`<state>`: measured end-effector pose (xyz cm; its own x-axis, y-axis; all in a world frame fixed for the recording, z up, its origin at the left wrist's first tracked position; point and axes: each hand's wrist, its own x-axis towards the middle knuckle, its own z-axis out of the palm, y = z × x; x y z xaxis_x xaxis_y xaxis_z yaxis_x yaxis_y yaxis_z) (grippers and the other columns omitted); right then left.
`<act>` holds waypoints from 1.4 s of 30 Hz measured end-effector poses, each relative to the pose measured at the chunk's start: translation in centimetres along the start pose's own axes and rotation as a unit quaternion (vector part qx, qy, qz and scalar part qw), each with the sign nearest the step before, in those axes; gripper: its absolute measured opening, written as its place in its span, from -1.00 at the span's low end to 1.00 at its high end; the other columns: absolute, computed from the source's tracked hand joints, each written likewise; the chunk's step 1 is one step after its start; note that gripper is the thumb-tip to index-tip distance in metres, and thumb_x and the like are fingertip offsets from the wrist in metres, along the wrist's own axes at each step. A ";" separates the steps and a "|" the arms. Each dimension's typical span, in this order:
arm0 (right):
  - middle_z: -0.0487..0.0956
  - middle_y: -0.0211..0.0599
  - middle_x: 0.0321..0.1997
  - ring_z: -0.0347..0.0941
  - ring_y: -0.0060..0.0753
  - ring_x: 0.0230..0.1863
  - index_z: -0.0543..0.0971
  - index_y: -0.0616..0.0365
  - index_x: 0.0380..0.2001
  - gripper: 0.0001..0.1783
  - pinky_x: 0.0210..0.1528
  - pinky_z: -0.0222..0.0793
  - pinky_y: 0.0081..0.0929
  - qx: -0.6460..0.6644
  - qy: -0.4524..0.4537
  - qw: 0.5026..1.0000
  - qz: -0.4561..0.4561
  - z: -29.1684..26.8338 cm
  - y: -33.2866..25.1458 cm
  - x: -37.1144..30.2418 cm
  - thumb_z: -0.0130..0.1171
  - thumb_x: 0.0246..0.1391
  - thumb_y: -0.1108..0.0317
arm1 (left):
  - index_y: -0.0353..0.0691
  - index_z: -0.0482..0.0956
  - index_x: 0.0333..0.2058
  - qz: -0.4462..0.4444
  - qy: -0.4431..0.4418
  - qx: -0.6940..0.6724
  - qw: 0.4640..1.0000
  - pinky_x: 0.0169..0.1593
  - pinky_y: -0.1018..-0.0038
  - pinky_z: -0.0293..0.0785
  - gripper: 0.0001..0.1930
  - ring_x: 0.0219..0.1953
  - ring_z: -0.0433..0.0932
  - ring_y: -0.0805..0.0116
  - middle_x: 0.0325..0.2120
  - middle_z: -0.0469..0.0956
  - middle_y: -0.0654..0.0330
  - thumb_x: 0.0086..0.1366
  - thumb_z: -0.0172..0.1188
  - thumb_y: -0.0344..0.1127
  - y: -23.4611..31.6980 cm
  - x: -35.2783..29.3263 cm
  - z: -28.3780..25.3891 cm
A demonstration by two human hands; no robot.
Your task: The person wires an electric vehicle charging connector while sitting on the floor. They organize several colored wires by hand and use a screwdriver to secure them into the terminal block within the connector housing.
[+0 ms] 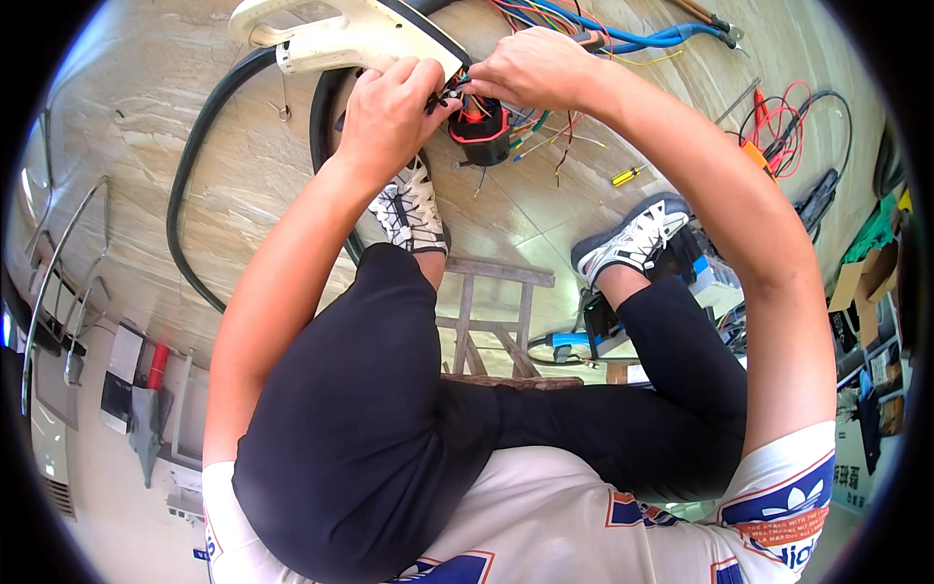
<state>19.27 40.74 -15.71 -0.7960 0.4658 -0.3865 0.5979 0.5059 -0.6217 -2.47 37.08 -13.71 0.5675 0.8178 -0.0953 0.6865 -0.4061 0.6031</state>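
Left hand [389, 112] and right hand [533, 70] pinch narrowly, exact hold hidden, at thin wires [459, 75] between cream handle [345, 44] and black connector [484, 148], wires that look light, limp and fragile, best taken gently at mid-length

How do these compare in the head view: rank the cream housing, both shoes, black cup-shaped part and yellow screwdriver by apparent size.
1. Cream housing
2. Left shoe and right shoe: too alike to rank
3. Black cup-shaped part
4. Yellow screwdriver
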 end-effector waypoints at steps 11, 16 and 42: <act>0.61 -0.16 -0.54 0.57 -0.01 -0.43 0.66 0.04 -0.43 -0.58 -0.35 0.48 -0.15 -0.017 -0.009 1.000 0.011 -0.4 -0.8 -0.1 0.01 0.25 -0.03 | -0.12 0.40 -0.41 0.000 -0.004 0.009 1.000 -0.36 0.35 0.33 -0.66 -0.48 0.46 0.22 -0.52 0.44 0.31 0.00 0.44 -0.23 -0.2 -0.3 0.2; 0.61 -0.14 -0.54 0.57 0.00 -0.44 0.66 0.05 -0.43 -0.58 -0.33 0.49 -0.14 -0.018 -0.012 0.999 0.033 -0.2 -1.3 -0.1 0.02 0.25 -0.01 | -0.12 0.40 -0.41 0.005 0.002 0.011 1.000 -0.36 0.33 0.34 -0.67 -0.48 0.46 0.19 -0.51 0.44 0.29 0.02 0.43 -0.23 -0.2 -0.3 0.4; 0.58 0.00 -0.48 0.52 0.15 -0.32 0.61 0.16 -0.28 -0.57 -0.22 0.40 -0.03 0.160 0.059 0.967 0.189 3.0 -1.8 -3.8 -0.09 0.31 0.05 | -0.02 0.60 -0.28 -0.006 0.027 0.052 0.998 -0.32 0.36 0.34 -0.83 -0.42 0.51 0.29 -0.47 0.47 0.31 0.12 0.31 -0.34 0.8 -1.3 1.3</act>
<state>20.91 35.88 -15.21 -0.4995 0.6626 -0.5581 0.7692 0.0429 -0.6375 -2.02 35.16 -14.14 0.5353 0.8427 -0.0571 0.7385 -0.4342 0.5159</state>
